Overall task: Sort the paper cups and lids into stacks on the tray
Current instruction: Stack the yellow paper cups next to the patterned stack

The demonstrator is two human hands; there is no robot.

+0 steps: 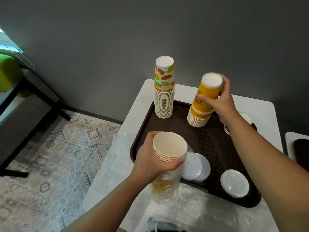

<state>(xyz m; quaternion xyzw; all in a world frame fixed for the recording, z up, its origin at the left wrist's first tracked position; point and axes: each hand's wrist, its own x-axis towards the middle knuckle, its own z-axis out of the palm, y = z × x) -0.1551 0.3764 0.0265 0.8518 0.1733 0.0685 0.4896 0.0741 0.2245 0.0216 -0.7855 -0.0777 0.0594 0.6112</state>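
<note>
Head view looks down on a dark brown plastic tray [209, 141] on a white table [260, 108]. Her right hand [220, 101] grips an upturned orange paper cup [207, 94] atop the orange cup stack [199, 118]. Her left hand [150, 158] clasps a nested bunch of cups [170, 146], mouth up. White plastic lids [235, 183] lie near the tray's front edge.

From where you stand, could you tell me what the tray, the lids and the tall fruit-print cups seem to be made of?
Tray: probably hard plastic, dark brown, with a woven-looking texture.
Lids: likely thin plastic, white to translucent, with a slight sheen.
Fruit-print cups: paper by the look, matte, with printed sides and rolled white rims.
</note>
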